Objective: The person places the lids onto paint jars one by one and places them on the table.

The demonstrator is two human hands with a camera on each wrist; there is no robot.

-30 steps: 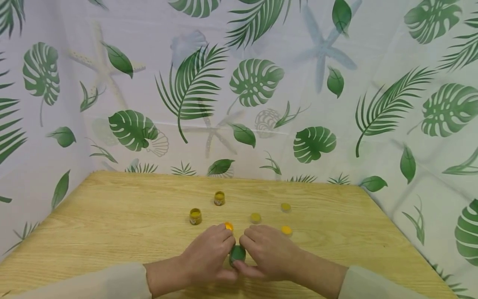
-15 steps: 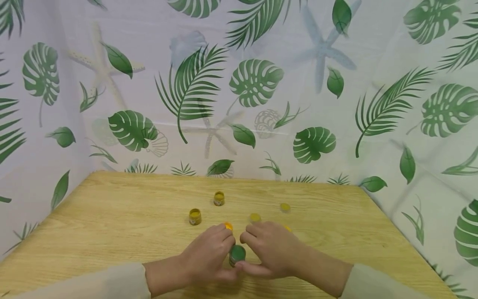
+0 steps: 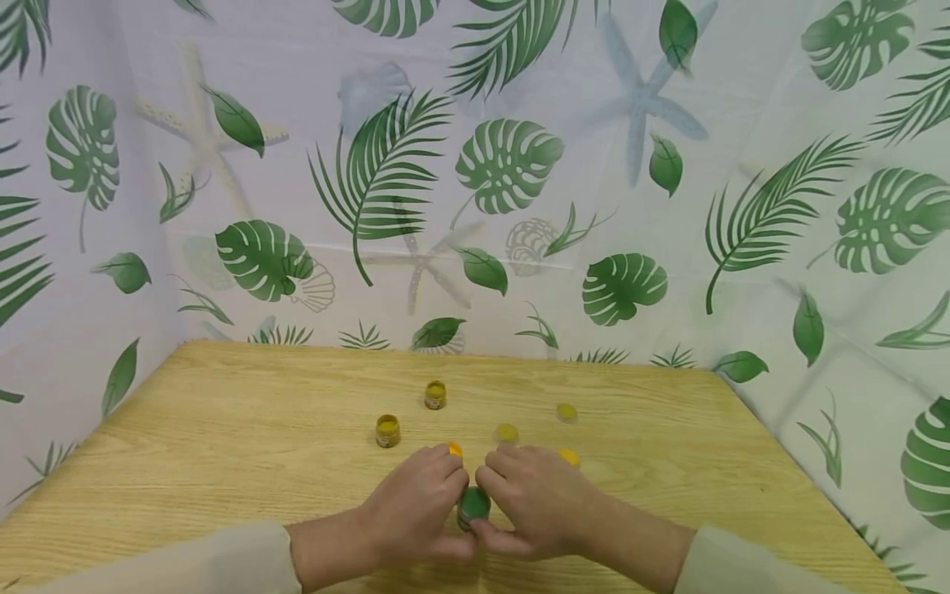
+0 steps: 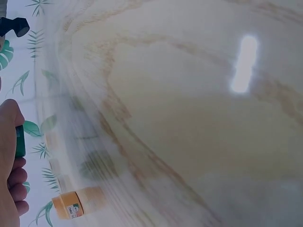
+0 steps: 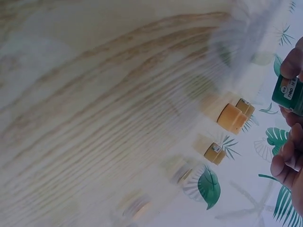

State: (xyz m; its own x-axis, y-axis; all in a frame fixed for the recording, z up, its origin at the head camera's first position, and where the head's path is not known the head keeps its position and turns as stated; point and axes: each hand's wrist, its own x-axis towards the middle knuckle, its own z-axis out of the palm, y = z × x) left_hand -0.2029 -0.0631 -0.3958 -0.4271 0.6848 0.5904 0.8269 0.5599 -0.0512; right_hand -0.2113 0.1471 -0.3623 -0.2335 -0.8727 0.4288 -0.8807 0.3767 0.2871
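Observation:
A small paint jar with a green top is between both hands near the front of the table, a label showing on its side in the right wrist view. My left hand grips the jar from the left, fingers curled. From the right, my right hand pinches its upper part, thumb at the near side and curled index finger at the far side. Just beyond the hands stands an orange paint jar, mostly hidden by the left knuckles in the head view.
Two uncovered mustard-yellow paint jars, one nearer and one farther, stand at the back left of the hands. Beyond the right hand lie a mustard lid, another mustard lid and an orange-yellow lid. A leaf-printed sheet surrounds the wooden table.
Half a second ago the right fingers were spread away from the green-topped jar; now they have closed back around its top. The left hand has stayed nearly still.

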